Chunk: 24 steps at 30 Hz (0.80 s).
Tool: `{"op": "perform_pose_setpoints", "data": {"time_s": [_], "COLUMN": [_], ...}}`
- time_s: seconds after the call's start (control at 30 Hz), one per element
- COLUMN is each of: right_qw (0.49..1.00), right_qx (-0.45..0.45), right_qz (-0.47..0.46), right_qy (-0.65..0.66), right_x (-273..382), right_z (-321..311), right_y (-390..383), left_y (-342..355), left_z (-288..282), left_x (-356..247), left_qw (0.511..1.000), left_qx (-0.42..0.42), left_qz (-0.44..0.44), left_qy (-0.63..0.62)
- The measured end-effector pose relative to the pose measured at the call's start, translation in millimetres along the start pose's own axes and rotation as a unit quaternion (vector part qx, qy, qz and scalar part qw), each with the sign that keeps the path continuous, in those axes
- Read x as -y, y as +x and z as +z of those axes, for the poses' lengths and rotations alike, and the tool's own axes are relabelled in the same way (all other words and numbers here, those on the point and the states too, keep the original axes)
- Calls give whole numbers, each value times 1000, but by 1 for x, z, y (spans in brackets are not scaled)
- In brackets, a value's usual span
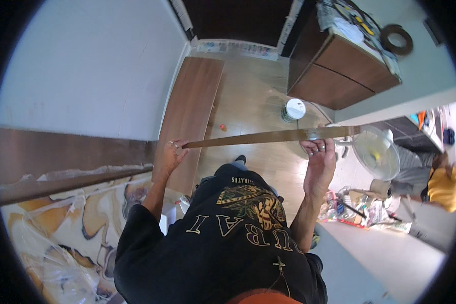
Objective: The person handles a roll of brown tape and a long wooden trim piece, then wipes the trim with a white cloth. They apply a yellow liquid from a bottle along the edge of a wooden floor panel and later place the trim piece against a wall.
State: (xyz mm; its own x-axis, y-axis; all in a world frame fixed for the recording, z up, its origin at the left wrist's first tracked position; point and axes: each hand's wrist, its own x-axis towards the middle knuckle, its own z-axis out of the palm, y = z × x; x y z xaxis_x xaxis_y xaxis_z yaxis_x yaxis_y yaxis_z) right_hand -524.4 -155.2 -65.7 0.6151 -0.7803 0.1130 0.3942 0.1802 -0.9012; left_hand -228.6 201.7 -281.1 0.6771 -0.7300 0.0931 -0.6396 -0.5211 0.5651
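A long, thin brown strip (258,138), resembling edge banding, stretches almost level across the space ahead of my chest. My left hand (173,154) pinches its left end between closed fingers. Towards the other end, my right hand (320,161) is turned palm up, its fingers curled against the strip, which runs on past them to the right. A shiny spot shows on the strip above those fingers. Below and beyond my left hand, a wide brown wood-grain board (197,96) lies along the wall. Close to the strip's right end stands a white fan (375,152).
A white bucket (295,109) and a small red-orange object (223,127) are on the floor ahead. A brown cabinet (339,76) at far right carries cables and a brown roll (396,39). A person in yellow (443,188) is at right, near a cluttered heap (365,207). Plastic sheeting (61,253) covers the left.
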Motion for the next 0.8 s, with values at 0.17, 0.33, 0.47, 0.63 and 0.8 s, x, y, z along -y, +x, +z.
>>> {"op": "perform_pose_setpoints", "data": {"time_s": [0.17, 0.33, 0.47, 0.63, 0.8], "right_qw": [993, 968, 936, 898, 872], "right_qx": [91, 183, 259, 355, 395], "right_qz": [76, 173, 236, 257, 286], "right_qy": [3, 14, -45, 27, 54], "right_x": [-38, -80, -114, -124, -132], "right_z": [44, 64, 74, 100, 117], "right_y": [72, 115, 136, 172, 198], "left_y": [-44, -121, -179, -194, -204], "left_z": [-7, -7, 4, 21, 59], "left_x": [32, 14, -18, -69, -89], "left_qw": [992, 968, 941, 929, 904], "left_qx": [-56, -136, -141, -230, -246], "left_qz": [-114, -208, -302, -290, -345], "left_qy": [-3, 28, 56, 21, 60]}}
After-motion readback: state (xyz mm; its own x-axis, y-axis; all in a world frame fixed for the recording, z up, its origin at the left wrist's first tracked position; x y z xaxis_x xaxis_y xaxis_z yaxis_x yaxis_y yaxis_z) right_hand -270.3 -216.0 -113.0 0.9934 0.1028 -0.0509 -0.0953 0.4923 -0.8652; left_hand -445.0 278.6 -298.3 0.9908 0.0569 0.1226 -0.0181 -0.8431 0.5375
